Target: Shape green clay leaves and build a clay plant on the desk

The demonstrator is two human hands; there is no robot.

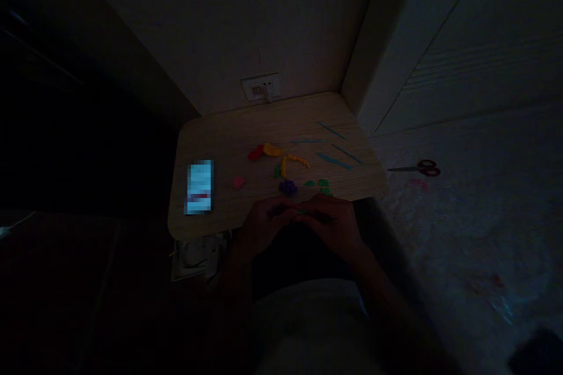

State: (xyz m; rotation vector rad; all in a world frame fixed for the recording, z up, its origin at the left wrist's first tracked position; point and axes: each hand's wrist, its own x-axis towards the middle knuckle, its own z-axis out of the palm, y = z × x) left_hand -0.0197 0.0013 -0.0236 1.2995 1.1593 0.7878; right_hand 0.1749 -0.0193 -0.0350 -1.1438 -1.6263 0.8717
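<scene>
At the front edge of the small wooden table point(229, 211), my left hand point(266, 224) and my right hand point(335, 221) meet with fingertips pinched on a small piece of green modelling clay point(301, 211). Just beyond them lies a bunch of purple clay balls point(288, 187). Several flat green clay pieces point(323, 183) rest to its right. Behind it a yellow-orange clay strand point(284, 165) bends beside a small green bit point(277, 171). Further back are an orange clay piece point(273, 150) and a red one point(255, 153). A pink clay lump point(238, 181) sits to the left.
A lit phone point(199, 187) lies at the table's left. Several thin blue tools point(334, 160) lie at the right. Scissors point(416, 169) are on the surface beyond the right edge. A wall socket point(261, 88) is behind the table. The room is very dark.
</scene>
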